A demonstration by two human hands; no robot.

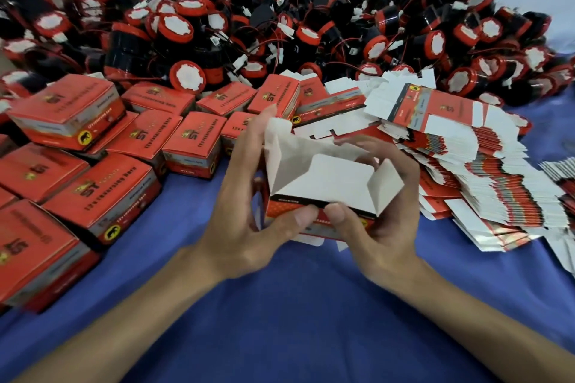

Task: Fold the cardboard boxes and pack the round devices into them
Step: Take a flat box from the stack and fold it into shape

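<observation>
A half-folded box [326, 183] sits in both hands over the middle of the worktop [295, 305], its white inside facing up and its flaps standing open. The left grip [249, 227] holds the box's left end, thumb on the near red wall, fingers up along the side flap. The right grip [382, 227] holds the right end, thumb beside the other thumb, fingers curled over the far wall. Closed boxes [102, 193] crowd the left edge. Flat blanks [482, 165] are stacked at the right edge. Round devices [280, 25] are heaped along the far edge.
</observation>
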